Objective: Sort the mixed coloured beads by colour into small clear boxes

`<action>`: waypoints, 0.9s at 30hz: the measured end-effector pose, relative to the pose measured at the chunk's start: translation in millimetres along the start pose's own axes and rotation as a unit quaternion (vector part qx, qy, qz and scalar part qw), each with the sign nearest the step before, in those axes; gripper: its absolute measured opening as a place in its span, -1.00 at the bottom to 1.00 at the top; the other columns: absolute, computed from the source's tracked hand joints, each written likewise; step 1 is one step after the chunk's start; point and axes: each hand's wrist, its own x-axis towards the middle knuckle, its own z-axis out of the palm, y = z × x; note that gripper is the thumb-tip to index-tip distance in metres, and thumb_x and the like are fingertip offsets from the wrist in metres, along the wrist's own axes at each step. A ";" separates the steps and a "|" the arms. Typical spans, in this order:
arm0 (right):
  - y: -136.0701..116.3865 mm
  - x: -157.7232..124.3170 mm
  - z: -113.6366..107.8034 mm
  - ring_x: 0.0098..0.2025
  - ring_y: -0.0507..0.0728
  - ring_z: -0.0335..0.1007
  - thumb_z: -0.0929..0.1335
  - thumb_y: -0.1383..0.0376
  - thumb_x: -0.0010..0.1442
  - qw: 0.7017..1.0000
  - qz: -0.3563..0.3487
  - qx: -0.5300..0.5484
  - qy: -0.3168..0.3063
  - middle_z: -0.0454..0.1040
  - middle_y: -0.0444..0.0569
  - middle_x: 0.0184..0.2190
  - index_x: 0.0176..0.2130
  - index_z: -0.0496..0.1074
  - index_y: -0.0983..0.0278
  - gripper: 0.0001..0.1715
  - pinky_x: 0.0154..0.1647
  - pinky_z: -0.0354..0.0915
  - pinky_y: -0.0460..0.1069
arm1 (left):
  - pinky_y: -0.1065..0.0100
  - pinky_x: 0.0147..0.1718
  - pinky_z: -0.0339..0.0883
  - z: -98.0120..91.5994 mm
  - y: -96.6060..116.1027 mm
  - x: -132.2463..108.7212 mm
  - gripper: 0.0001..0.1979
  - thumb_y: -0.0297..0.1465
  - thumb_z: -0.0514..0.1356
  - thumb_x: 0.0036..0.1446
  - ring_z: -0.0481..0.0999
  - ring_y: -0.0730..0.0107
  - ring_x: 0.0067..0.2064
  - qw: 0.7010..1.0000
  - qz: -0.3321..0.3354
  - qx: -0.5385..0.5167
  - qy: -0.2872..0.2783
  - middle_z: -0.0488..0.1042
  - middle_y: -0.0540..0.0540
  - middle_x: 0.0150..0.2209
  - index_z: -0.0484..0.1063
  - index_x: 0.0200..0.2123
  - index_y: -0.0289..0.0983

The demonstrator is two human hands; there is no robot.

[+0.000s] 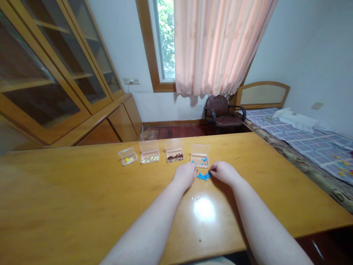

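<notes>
Small blue pieces [203, 177] lie in a loose pile on the table between my hands. My right hand [224, 172] is closed in a pinch at the pile's right edge, with a bit of blue at its fingertips. Left of the pile, my left hand [185, 174] rests low with its fingers bent together, close to the front left corner of a clear plastic box [200, 165]; what its fingertips hold, if anything, is hidden. That box has its lid raised and holds a few blue pieces [204, 159].
Left of it stand open clear boxes: one with dark brown pieces [175, 157], one with pale yellow pieces [150, 159], and a smaller one with yellow pieces [129, 160]. The wooden table [82, 206] has a bed [298, 129] beyond its right edge and a chair [220, 110] behind.
</notes>
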 end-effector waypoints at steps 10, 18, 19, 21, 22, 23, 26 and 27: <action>0.6 -3.1 -2.7 -0.36 0.06 0.42 0.30 0.32 0.03 0.999 -0.005 0.042 0.003 0.56 -0.07 -0.37 -0.33 0.56 0.18 -0.76 -0.39 0.16 -0.11 | 0.33 -0.20 0.30 4.7 -6.9 12.6 -0.75 -0.32 -0.04 0.27 0.47 0.30 -0.16 0.991 -0.036 -0.078 0.102 0.47 -0.10 -0.16 0.36 -0.09 -0.22; -0.1 -2.1 0.8 -0.35 0.08 0.43 0.30 0.33 0.03 1.000 -0.013 0.018 -0.001 0.57 -0.07 -0.38 -0.34 0.57 0.17 -0.76 -0.37 0.17 -0.10 | 0.32 -0.20 0.31 12.6 -1.7 7.5 -0.78 -0.38 0.00 0.23 0.45 0.30 -0.16 0.992 0.022 -0.070 0.099 0.45 -0.06 -0.19 0.40 -0.15 -0.19; -0.7 -2.0 1.6 -0.35 0.08 0.42 0.30 0.32 0.04 1.000 -0.019 0.014 0.004 0.57 -0.06 -0.38 -0.35 0.57 0.17 -0.76 -0.37 0.16 -0.10 | 0.32 -0.20 0.31 12.1 -1.4 7.4 -0.78 -0.38 0.00 0.23 0.44 0.30 -0.15 0.993 0.019 -0.067 0.101 0.45 -0.07 -0.18 0.40 -0.15 -0.19; -2.2 -1.9 3.1 -0.36 0.08 0.42 0.29 0.30 0.06 0.999 -0.029 0.001 0.014 0.56 -0.04 -0.38 -0.36 0.56 0.19 -0.76 -0.38 0.15 -0.10 | 0.33 -0.19 0.31 11.1 -2.2 7.5 -0.78 -0.38 0.00 0.23 0.44 0.30 -0.15 0.992 0.003 -0.061 0.106 0.43 -0.08 -0.16 0.41 -0.15 -0.20; -3.0 -2.0 3.6 -0.37 0.08 0.41 0.28 0.29 0.08 0.999 -0.032 -0.008 0.017 0.55 -0.03 -0.40 -0.38 0.56 0.20 -0.76 -0.39 0.15 -0.10 | 0.33 -0.19 0.31 10.9 -3.1 7.7 -0.77 -0.37 0.00 0.23 0.44 0.31 -0.15 0.992 -0.007 -0.059 0.109 0.43 -0.09 -0.14 0.41 -0.14 -0.20; -3.8 -2.1 4.1 -0.39 0.08 0.40 0.28 0.27 0.09 0.999 -0.033 -0.016 0.019 0.55 -0.02 -0.41 -0.40 0.56 0.21 -0.75 -0.40 0.14 -0.10 | 0.34 -0.19 0.31 10.9 -4.4 7.9 -0.77 -0.37 -0.01 0.23 0.44 0.31 -0.15 0.992 -0.017 -0.057 0.111 0.42 -0.09 -0.13 0.41 -0.14 -0.21; -5.2 -2.7 4.8 -0.42 0.07 0.38 0.27 0.25 0.12 0.999 -0.035 -0.029 0.024 0.53 -0.01 -0.44 -0.43 0.54 0.23 -0.73 -0.42 0.12 -0.09 | 0.33 -0.19 0.31 12.3 -8.0 8.7 -0.77 -0.36 0.00 0.23 0.43 0.30 -0.15 0.993 -0.031 -0.053 0.106 0.42 -0.10 -0.15 0.41 -0.15 -0.22; -5.3 -2.9 5.0 -0.42 0.07 0.37 0.27 0.26 0.12 0.999 -0.037 -0.026 0.026 0.53 -0.01 -0.44 -0.43 0.54 0.23 -0.74 -0.42 0.11 -0.09 | 0.33 -0.18 0.30 12.9 -8.8 9.0 -0.77 -0.36 0.00 0.23 0.43 0.30 -0.15 0.993 -0.030 -0.052 0.101 0.42 -0.10 -0.16 0.42 -0.16 -0.22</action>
